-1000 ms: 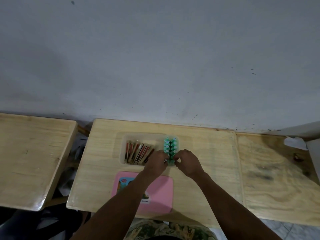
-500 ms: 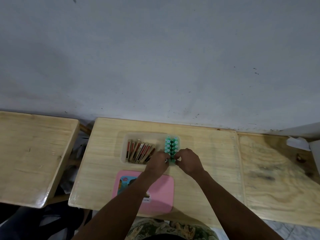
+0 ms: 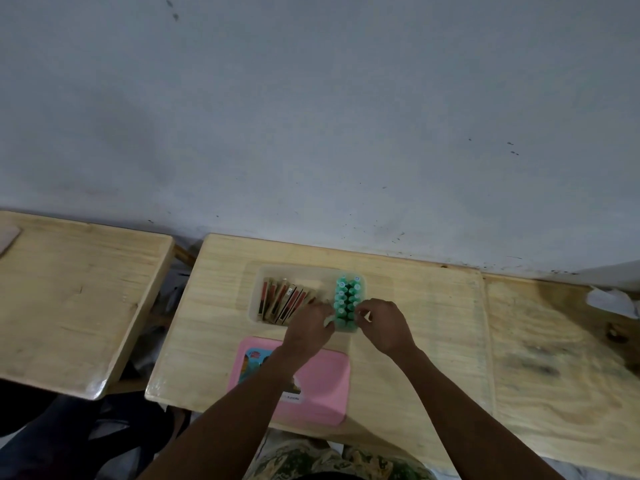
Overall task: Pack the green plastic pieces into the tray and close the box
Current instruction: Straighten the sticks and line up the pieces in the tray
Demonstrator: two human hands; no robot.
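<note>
A clear plastic tray sits on the middle wooden desk. Its right part holds two upright rows of green plastic pieces. My left hand is at the near left end of the rows, fingers pinched on a pale green piece. My right hand is at the near right end, fingertips curled against the rows; I cannot see whether they grip anything. The pink box lid lies flat in front of the tray, partly under my left forearm.
Brown and red card packets fill the tray's left part. A second wooden desk stands to the left across a gap, a third adjoins on the right with crumpled white paper. A grey wall runs behind.
My hands have drawn slightly apart at the near end of the green rows, the left one shifting left. The tray and the lid have not moved.
</note>
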